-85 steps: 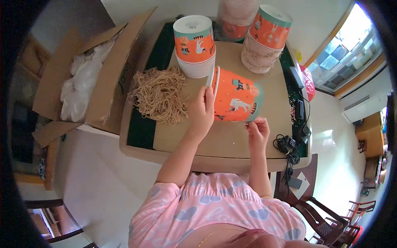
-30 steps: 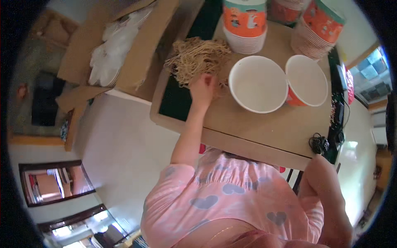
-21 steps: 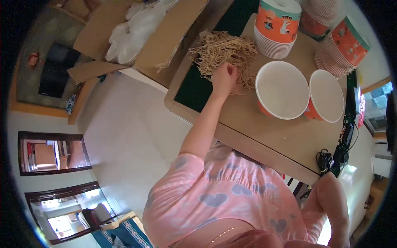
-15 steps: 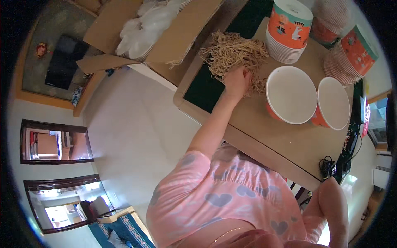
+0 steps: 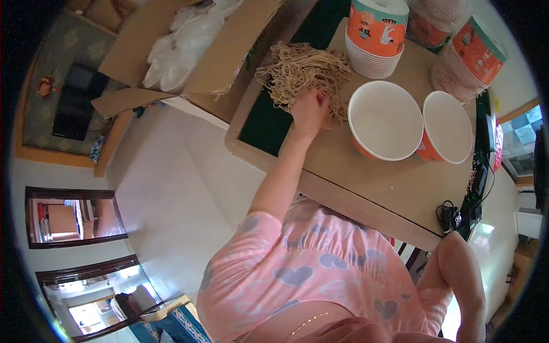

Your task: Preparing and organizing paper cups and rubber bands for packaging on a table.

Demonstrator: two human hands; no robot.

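Observation:
My left hand (image 5: 310, 114) reaches in over the table, its fingers curled closed at the near edge of a tangled pile of thin beige strings (image 5: 300, 71). Some strands lie against the fingers; the fingertips are partly hidden. Just right of the pile stands a large white-lined paper tub (image 5: 386, 120) with an orange outside, mouth up. Another such tub (image 5: 449, 127) leans beside it. My right arm (image 5: 457, 268) is bent at the lower right, elbow near the table's edge, and its hand is out of the picture.
Behind the tubs rise nested stacks of orange and green tubs (image 5: 374, 34), with another stack (image 5: 469, 57) farther right. An opened cardboard box (image 5: 220, 54) with white plastic-wrapped items (image 5: 183, 46) stands at the left. A coiled black cable (image 5: 446, 217) lies near the table's right corner.
The whole scene has shifted slightly left in view. My left hand stays at the string pile, its fingers still curled, with little visible movement relative to it.

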